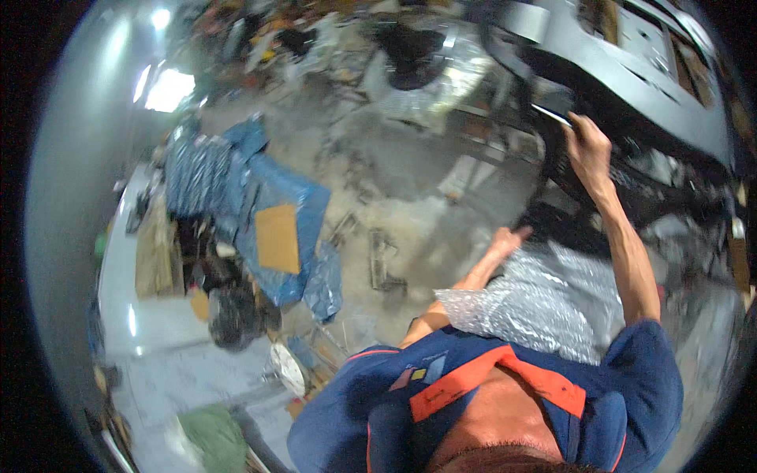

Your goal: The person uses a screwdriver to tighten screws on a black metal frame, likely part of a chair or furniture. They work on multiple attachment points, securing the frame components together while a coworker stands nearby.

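My right hand is closed around a thin, straight tool with a bright edge; its exact kind is too blurred to tell. The tool lies across the dark, curved rim of a large black part, below a light grey vehicle body panel. Lower and to the left, my left hand has its fingers stretched out toward the black part's lower edge and holds nothing visible; whether it touches the part is unclear. A sheet of clear bubble wrap lies between my arms, against my front.
Blue plastic sheeting with a piece of brown cardboard on it lies to the left. Close by are a black bag and a white round object. Plastic-wrapped parts and clutter fill the far side.
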`<act>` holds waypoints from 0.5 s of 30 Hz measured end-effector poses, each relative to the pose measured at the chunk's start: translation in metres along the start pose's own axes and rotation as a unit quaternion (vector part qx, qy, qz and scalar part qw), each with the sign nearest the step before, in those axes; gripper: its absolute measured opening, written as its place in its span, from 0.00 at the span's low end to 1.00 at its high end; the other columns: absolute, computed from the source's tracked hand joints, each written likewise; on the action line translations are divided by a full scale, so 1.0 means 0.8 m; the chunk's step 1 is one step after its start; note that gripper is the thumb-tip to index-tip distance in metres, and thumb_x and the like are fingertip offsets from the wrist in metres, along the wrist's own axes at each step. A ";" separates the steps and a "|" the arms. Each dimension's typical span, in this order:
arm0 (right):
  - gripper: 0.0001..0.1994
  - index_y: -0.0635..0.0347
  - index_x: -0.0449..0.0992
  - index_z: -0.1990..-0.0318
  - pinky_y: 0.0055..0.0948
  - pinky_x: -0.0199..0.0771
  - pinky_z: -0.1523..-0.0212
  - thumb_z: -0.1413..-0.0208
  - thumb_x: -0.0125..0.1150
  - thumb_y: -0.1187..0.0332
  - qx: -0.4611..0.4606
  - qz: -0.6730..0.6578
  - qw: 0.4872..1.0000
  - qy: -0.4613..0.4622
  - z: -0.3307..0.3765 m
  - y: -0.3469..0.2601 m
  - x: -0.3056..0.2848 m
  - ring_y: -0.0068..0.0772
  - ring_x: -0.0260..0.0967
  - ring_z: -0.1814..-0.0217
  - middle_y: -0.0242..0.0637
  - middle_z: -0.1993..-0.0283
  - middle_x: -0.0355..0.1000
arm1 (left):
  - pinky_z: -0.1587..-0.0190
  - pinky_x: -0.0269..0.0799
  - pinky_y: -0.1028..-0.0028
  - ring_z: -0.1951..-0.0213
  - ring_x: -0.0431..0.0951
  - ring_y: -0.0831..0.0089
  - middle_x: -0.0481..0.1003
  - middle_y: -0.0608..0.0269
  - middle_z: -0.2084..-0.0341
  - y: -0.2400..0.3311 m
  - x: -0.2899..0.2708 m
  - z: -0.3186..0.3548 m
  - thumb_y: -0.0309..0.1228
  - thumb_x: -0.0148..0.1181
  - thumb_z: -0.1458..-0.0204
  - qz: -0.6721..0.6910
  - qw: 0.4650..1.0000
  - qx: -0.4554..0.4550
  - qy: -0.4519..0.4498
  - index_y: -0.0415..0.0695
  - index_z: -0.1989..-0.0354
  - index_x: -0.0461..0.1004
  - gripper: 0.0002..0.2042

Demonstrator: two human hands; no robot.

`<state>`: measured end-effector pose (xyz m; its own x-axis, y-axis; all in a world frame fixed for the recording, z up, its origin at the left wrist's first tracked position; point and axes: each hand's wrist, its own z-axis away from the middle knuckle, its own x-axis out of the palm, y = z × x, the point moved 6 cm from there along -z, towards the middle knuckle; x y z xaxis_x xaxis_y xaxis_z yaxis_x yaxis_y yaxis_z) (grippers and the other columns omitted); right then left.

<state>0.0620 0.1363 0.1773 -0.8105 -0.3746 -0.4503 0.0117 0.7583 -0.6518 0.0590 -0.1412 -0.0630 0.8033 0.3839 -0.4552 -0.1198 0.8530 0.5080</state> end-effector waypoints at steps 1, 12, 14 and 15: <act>0.08 0.66 0.79 0.60 0.39 0.74 0.69 0.41 0.64 0.70 0.007 -0.017 0.999 -0.028 -0.006 0.003 0.000 0.48 0.74 0.72 0.49 0.69 0.77 | 0.47 0.73 0.58 0.49 0.80 0.46 0.79 0.32 0.55 -0.001 -0.004 0.002 0.63 0.66 0.52 -0.005 1.000 -0.001 -0.005 0.22 0.55 0.77 0.43; 0.17 0.66 0.78 0.66 0.24 0.65 0.82 0.38 0.63 0.58 0.377 -0.268 0.884 -0.074 0.004 0.045 0.021 0.20 0.65 0.81 0.33 0.78 0.71 | 0.53 0.73 0.62 0.54 0.78 0.58 0.79 0.42 0.56 0.000 0.000 0.002 0.62 0.64 0.48 0.052 0.997 -0.040 -0.031 0.21 0.50 0.75 0.43; 0.15 0.68 0.80 0.62 0.25 0.77 0.70 0.40 0.67 0.60 0.207 -0.132 0.969 0.016 -0.001 0.025 0.003 0.23 0.75 0.69 0.37 0.72 0.76 | 0.53 0.73 0.62 0.55 0.78 0.59 0.79 0.43 0.57 -0.005 0.002 -0.001 0.61 0.64 0.47 0.035 0.999 -0.028 -0.014 0.21 0.49 0.74 0.43; 0.14 0.67 0.80 0.61 0.29 0.79 0.65 0.41 0.68 0.61 0.163 -0.152 0.975 -0.004 0.006 0.018 0.002 0.29 0.77 0.63 0.41 0.67 0.79 | 0.54 0.73 0.62 0.55 0.78 0.60 0.79 0.43 0.57 -0.008 0.001 -0.003 0.61 0.64 0.47 0.027 0.999 -0.021 -0.005 0.21 0.49 0.74 0.42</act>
<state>0.0636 0.1444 0.1641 -0.8009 -0.5610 -0.2091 -0.0430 0.4023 -0.9145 0.0592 -0.1456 -0.0689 0.8007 0.4260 -0.4212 -0.1870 0.8457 0.4998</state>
